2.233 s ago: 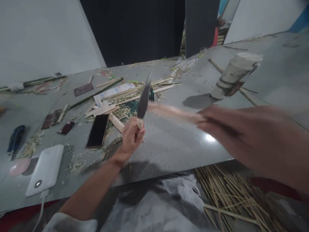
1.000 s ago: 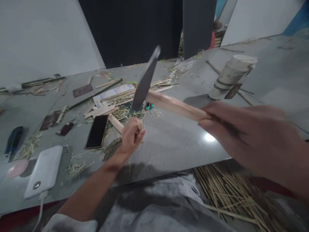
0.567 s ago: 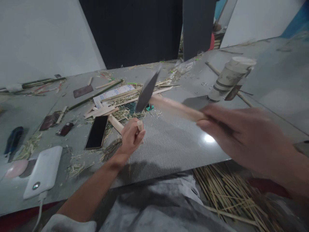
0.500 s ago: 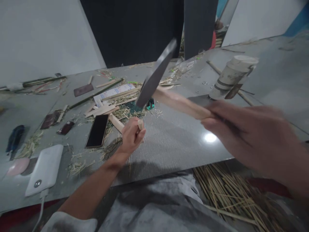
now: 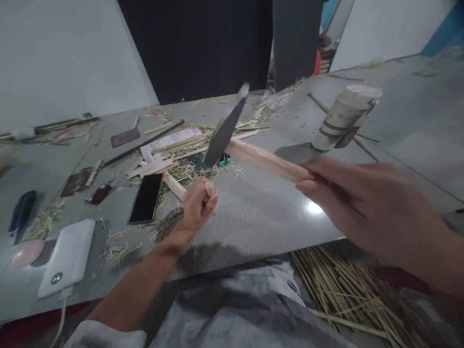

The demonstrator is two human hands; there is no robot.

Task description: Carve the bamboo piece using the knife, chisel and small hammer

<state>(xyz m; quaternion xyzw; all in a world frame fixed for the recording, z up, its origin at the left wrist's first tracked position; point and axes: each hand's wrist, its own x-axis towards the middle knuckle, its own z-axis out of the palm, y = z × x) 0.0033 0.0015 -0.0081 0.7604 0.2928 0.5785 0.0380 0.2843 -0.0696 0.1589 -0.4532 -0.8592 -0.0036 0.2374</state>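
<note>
My right hand (image 5: 362,203) is wrapped round the pale wooden handle of a hammer (image 5: 268,160). Its dark metal head hangs above the table, up and to the right of my left hand (image 5: 197,203). My left hand is closed round a short light wooden peg, whose round end shows above the fingers. A flat piece of pale wood (image 5: 174,187) runs from beside the phone up to my left fingers; whether they grip it too is hidden. The black phone (image 5: 145,198) lies left of that hand.
On the grey table (image 5: 253,212) lie wood strips (image 5: 154,167), shavings and a white power bank (image 5: 68,256) with a cable. A pale cylinder (image 5: 346,116) stands at the right. Thin sticks (image 5: 340,290) lie below the table's front edge.
The hammer head has come down a little and slightly left, with my right hand still round the handle. My left hand has hardly moved.
</note>
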